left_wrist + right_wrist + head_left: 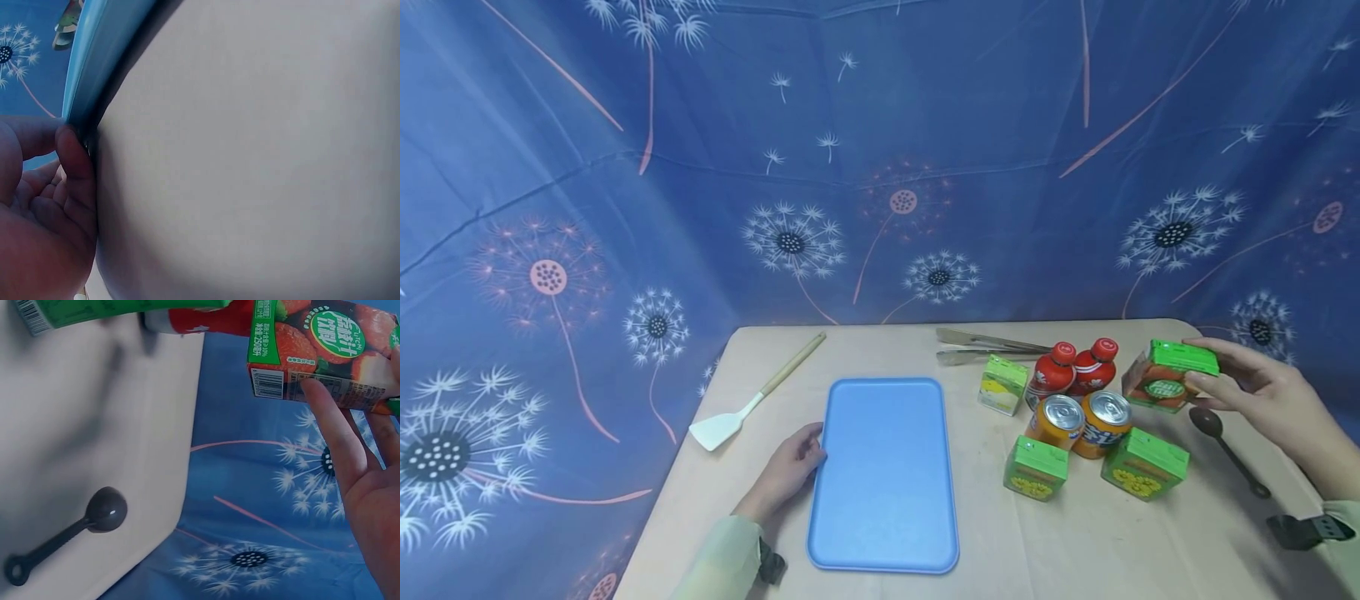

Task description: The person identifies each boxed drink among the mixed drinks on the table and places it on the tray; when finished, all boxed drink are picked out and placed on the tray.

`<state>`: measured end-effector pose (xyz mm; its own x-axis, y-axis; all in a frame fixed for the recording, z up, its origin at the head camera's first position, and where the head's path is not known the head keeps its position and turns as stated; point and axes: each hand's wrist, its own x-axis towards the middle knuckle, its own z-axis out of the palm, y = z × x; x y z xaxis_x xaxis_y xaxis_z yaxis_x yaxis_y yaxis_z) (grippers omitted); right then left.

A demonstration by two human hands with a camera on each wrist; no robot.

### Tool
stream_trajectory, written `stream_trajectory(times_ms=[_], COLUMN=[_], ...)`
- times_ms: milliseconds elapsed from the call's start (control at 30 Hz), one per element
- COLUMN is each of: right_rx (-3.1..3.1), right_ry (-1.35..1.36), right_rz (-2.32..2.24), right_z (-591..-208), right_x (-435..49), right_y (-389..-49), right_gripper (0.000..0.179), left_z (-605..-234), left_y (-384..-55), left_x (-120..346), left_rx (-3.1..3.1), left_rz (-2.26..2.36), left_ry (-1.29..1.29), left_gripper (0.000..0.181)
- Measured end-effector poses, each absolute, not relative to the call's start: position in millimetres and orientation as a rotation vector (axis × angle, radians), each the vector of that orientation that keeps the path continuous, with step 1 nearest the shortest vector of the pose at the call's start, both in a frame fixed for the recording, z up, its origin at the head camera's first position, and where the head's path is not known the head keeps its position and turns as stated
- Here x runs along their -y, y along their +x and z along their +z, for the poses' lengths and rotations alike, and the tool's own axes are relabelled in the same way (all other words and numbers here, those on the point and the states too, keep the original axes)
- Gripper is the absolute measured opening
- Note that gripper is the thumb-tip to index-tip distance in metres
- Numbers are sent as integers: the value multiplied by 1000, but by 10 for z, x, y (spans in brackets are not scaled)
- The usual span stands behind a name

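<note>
My right hand (1262, 387) grips a green-topped juice box (1167, 375) with red fruit pictures, at the right of the table. In the right wrist view that juice box (319, 353) is held between thumb and fingers. At the left, my left hand (786, 471) pinches the left rim of a flat blue tray (883, 475). The left wrist view has the thumb and forefinger of my left hand (47, 200) at the edge of the tray (103, 44). Beside the held box are two red-capped bottles (1052, 371) and two orange soda cans (1056, 423).
Two green juice boxes (1036, 471) with yellow flowers stand in front of the cans. A small yellow-green box (1002, 385) and metal tongs (988, 343) lie behind. A dark spoon (1228, 450) is at the right, a white spatula (752, 400) at the left.
</note>
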<state>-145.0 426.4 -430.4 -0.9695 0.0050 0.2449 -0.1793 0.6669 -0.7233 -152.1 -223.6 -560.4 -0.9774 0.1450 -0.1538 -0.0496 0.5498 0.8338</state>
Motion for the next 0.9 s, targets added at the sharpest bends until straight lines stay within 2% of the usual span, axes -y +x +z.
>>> stream_trajectory(times_ms=[400, 900], right_rx=[2635, 2638], right_ry=[217, 354], right_rz=[1093, 1310], right_z=[-4174, -4005], right_x=[-4175, -3832], right_y=[-1406, -1415], right_gripper=[58, 51], left_z=[-5612, -5610], left_y=[-1525, -1521], left_x=[2243, 2261], left_rx=[-2565, -2520], left_rz=[1406, 1435], left_ry=[87, 79], left_gripper=[50, 51])
